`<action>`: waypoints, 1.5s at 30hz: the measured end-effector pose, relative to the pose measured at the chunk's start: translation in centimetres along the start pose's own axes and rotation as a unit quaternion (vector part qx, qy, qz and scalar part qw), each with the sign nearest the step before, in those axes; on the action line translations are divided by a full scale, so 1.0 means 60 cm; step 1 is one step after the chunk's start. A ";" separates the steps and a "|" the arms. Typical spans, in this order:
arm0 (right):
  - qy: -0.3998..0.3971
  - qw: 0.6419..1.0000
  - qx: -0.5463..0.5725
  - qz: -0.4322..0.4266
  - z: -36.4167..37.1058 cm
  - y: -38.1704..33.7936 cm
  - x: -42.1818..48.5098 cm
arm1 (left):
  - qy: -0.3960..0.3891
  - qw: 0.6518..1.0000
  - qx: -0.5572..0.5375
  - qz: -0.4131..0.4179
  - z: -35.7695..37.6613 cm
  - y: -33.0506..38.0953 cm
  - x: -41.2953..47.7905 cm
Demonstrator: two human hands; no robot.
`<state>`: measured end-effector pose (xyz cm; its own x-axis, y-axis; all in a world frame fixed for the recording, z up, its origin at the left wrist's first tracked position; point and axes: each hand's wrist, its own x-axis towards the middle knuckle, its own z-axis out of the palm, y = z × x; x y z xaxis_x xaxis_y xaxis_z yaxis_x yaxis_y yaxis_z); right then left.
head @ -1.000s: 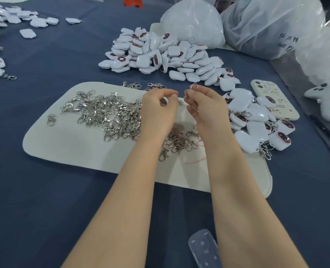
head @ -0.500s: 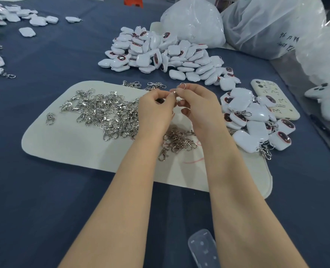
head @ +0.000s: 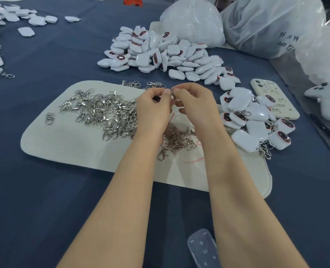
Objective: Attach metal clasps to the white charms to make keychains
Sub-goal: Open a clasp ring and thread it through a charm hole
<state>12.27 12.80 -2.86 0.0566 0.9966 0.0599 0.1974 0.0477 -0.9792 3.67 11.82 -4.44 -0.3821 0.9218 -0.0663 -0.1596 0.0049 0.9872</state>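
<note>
Above frame centre, the left hand [head: 152, 110] is pinching a mostly hidden charm [head: 156, 99] while the right hand [head: 197, 105] is holding a metal clasp [head: 173, 94] in its closed grip against the charm's right side.

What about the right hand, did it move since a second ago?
Yes. The right hand slid left, away from the phone, up to the left hand.

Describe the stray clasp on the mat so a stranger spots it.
Find the cream mat on the blue table. Left of its big clasp pile lies one silver clasp. It alone touches no other.
</note>
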 end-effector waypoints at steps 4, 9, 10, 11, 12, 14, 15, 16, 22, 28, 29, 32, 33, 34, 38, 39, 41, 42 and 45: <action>-0.019 1.000 -0.005 -0.003 0.000 0.001 0.000 | 0.009 1.000 0.020 0.009 -0.002 0.000 0.001; -0.021 0.998 0.060 0.011 -0.002 0.002 0.003 | -0.002 0.994 0.086 0.066 -0.002 0.004 -0.004; -0.016 0.998 0.067 0.012 -0.003 0.003 0.004 | -0.001 0.994 0.088 0.069 -0.002 0.005 -0.005; -0.010 0.997 0.077 0.014 -0.004 0.003 0.005 | 0.001 0.994 0.084 0.066 -0.003 0.005 -0.006; -0.005 0.996 0.091 0.017 -0.004 0.003 0.006 | 0.006 0.995 0.077 0.060 -0.004 0.005 -0.006; -0.003 0.993 0.119 0.021 -0.006 0.003 0.008 | 0.015 0.997 0.063 0.050 -0.005 0.004 -0.005; -0.006 0.992 0.127 0.022 -0.007 0.003 0.008 | 0.017 0.997 0.057 0.049 -0.005 0.005 -0.005; -0.010 0.991 0.130 0.021 -0.007 0.003 0.008 | 0.016 0.997 0.053 0.049 -0.004 0.006 -0.005; -0.025 0.993 0.111 0.009 -0.007 0.005 0.007 | -0.013 0.996 0.056 0.068 -0.001 -0.001 -0.001; -0.021 0.996 0.090 0.004 -0.007 0.005 0.007 | -0.011 0.994 0.080 0.069 -0.003 -0.004 0.004; -0.021 0.995 0.093 0.004 -0.007 0.005 0.007 | -0.010 0.995 0.078 0.063 -0.002 -0.003 0.002; 0.000 0.997 0.074 -0.006 -0.004 0.007 0.009 | 0.010 0.989 0.114 0.088 -0.003 -0.005 0.004; 0.010 0.998 0.053 -0.012 -0.003 0.008 0.010 | 0.018 0.987 0.127 0.093 -0.005 -0.007 0.006; 0.019 0.999 0.030 -0.018 -0.003 0.009 0.010 | 0.023 0.986 0.135 0.091 -0.006 -0.007 0.008; 0.037 0.997 -0.069 -0.029 -0.001 0.015 0.011 | 0.018 0.989 0.123 0.085 -0.005 -0.008 0.010; 0.042 0.993 -0.106 -0.040 0.000 0.016 0.011 | 0.018 0.987 0.128 0.091 -0.004 -0.009 0.010; 0.049 0.984 -0.157 -0.067 0.000 0.018 0.009 | 0.019 0.982 0.157 0.105 -0.003 -0.012 0.012; 0.045 0.982 -0.163 -0.083 0.000 0.018 0.009 | 0.021 0.978 0.174 0.113 -0.004 -0.014 0.013; 0.018 0.980 -0.152 -0.123 0.003 0.012 0.005 | 0.028 0.959 0.232 0.158 -0.006 -0.016 0.009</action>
<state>12.23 13.13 -3.60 0.0047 0.9541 0.2995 0.4920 0.2586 -0.8313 3.26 12.19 -5.48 -0.3955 0.8833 0.2519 0.3900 -0.0868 0.9167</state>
